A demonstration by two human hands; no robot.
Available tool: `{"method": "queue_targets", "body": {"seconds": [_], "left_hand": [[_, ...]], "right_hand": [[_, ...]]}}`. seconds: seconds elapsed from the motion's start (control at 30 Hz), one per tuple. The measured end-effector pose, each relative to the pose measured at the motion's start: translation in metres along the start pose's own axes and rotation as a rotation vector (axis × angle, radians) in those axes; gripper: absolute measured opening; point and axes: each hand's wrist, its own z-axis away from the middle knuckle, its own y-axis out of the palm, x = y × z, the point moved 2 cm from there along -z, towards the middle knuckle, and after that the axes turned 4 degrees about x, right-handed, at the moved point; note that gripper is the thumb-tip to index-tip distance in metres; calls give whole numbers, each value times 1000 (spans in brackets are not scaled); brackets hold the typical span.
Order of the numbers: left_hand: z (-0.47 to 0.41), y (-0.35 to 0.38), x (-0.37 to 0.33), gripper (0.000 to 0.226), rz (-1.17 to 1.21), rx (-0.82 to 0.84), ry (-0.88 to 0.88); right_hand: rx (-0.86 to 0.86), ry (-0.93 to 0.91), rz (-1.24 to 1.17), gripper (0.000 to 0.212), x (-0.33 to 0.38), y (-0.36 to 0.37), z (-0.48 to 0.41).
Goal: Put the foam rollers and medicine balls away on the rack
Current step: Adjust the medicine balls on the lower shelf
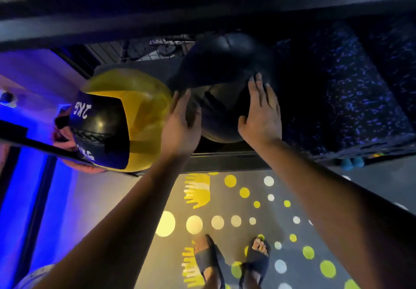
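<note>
**Head view**, looking down along the rack (225,160). A black ball (218,117) sits at the front edge of a shelf, held between two flat palms. The left hand (180,122) lies on its left side and the right hand (262,111) on its right. The fingers of both are straight and spread wide, pressing the ball rather than curling round it. Whether the shelf already bears the ball's weight cannot be told, as its underside is in shadow.

**Contents of the rack.**
- A yellow ball (126,117) marked 2KG rests just left of the black ball, touching it or nearly so, and overhangs the front rail.
- A second dark ball (225,61) shows behind and above the black one, blurred.
- Dark blue-flecked cylinders (346,90), probably the rollers, lie side by side in the bay to the right.

**Progress, as a judgement.** The task appears well along. The yellow ball and, it seems, the rollers are stowed, and the black ball is being seated between them. The dotted floor (225,221) in sight shows the person's sandals (256,261). How many items remain beyond the frame cannot be told.
</note>
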Motion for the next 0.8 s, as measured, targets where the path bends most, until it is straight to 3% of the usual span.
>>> {"method": "queue_targets", "body": {"seconds": [0.13, 0.27, 0.43, 0.57, 0.63, 0.7, 0.8], "left_hand": [[-48, 37, -25, 65, -56, -22, 54], [-20, 91, -24, 79, -250, -30, -18], [29, 107, -9, 85, -309, -124, 37], [41, 111, 1, 85, -276, -154, 74], [54, 112, 8, 83, -251, -175, 97], [72, 109, 19, 82, -222, -213, 122], [90, 99, 42, 82, -205, -240, 162]], "right_hand": [[-59, -95, 68, 95, -19, 22, 27], [-136, -158, 70, 85, -42, 38, 69], [-297, -241, -118, 44, -70, 9, 103], [-350, -144, -220, 34, -69, -34, 35], [-230, 9, -372, 51, -60, -46, -17], [12, 184, -569, 68, -51, -46, -54], [161, 147, -455, 72, -38, -31, -50]]}}
